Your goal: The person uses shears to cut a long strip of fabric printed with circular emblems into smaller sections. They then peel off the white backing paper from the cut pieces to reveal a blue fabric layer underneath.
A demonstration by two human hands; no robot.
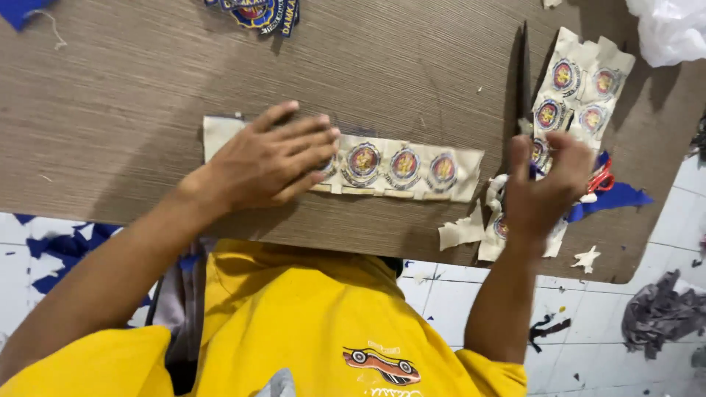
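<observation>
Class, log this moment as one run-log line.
left hand: flat on badge strip | right hand: on badge pieces | scissors: beside right hand | board

Cream strip of round embroidered badges (401,169) flat on board, left end under palm.

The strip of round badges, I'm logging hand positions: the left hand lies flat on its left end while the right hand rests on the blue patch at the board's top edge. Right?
Not quite. The left hand does lie flat on the left end of the strip of round badges, but the right hand is at the board's right side, fingers curled over loose badge pieces, not on the blue patch. The head view shows it.
</observation>
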